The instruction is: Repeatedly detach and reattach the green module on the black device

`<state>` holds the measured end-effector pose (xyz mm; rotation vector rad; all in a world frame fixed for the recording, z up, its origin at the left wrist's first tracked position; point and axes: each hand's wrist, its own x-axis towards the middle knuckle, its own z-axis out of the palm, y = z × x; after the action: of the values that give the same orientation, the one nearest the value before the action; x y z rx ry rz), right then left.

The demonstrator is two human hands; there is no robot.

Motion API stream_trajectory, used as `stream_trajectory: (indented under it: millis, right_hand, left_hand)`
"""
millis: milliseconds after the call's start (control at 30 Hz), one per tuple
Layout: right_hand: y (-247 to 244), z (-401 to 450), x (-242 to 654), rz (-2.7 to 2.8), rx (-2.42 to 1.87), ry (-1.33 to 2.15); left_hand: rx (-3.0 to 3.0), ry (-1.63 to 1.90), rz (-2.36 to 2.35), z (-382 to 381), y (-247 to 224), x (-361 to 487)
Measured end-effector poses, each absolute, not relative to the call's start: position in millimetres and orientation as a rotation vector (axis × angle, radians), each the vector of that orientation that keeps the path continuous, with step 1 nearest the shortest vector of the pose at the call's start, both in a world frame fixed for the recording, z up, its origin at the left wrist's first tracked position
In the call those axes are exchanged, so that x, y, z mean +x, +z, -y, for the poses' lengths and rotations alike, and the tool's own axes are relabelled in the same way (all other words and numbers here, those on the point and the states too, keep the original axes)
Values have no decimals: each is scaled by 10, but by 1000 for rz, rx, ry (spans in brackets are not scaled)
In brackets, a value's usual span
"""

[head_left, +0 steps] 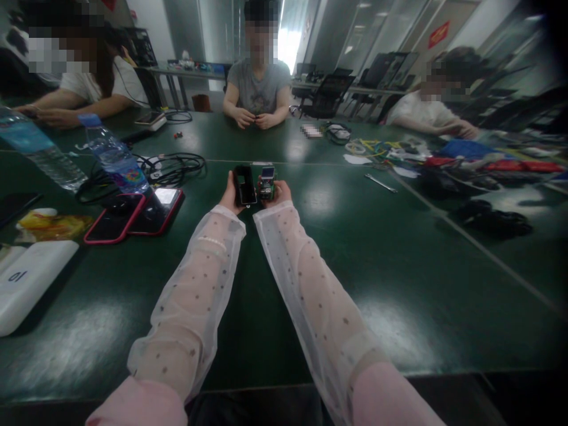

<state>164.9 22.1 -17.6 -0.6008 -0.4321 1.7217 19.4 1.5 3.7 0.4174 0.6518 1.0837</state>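
My left hand (229, 195) is closed on a black rectangular casing (246, 186), an open shell with a square window near its top. Beside it, my right hand (281, 193) grips a small green circuit board (267, 184) with a little screen at its upper end. Casing and board are held upright side by side above the table, a narrow gap between them. Some of the fingers are hidden behind what they hold.
Two phones (116, 219) in red cases, water bottles (116, 155), black cables (177, 165) and a white power bank (38, 284) lie to the left. On the right are a wrench (380, 183), tangled wires (377, 148) and a black bundle (494, 218). Several people sit around the green table (399, 284).
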Motion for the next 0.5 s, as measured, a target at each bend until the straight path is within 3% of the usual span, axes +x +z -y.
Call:
stream_trajectory:
  millis: [500]
  right_hand:
    - [-151, -138, 1666, 440, -560, 1681]
  left_hand:
    - [440, 1099, -637, 6, 40, 208]
